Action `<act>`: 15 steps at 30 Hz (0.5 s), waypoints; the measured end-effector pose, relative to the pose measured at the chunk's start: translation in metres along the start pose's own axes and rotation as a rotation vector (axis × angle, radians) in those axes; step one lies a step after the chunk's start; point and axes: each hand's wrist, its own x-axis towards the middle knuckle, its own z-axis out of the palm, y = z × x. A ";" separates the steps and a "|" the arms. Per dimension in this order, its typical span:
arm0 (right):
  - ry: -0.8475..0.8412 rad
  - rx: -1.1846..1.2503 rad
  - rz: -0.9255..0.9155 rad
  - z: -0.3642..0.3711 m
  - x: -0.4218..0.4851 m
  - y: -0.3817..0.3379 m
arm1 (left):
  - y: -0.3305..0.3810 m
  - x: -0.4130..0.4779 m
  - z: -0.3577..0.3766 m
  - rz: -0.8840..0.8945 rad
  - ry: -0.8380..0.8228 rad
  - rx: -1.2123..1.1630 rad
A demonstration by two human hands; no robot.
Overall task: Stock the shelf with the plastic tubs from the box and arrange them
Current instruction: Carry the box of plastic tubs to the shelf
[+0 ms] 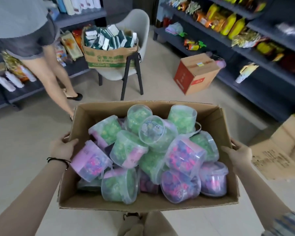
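Carrying the box. My left hand (62, 147) grips the left rim of the box (143, 205). Risk, as I judge it: tilting the box could spill the loosely heaped plastic tubs (128, 149). The tubs lie inside the box, between my hands. My right hand (237, 154) grips the right rim.

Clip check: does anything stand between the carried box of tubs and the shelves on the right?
Partly. The left hand and right hand grip the box of tubs. A red-and-brown carton sits on the floor by the right shelves, and loose cardboard lies at the right. Floor between them looks open.
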 end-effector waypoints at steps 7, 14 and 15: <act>0.085 0.008 0.065 0.018 0.088 -0.023 | 0.085 0.093 0.074 0.048 -0.036 0.071; 0.107 0.044 0.109 0.040 0.215 -0.064 | 0.197 0.157 0.188 0.094 -0.028 0.061; 0.120 0.048 0.116 0.041 0.234 -0.072 | 0.214 0.167 0.203 0.099 -0.028 0.052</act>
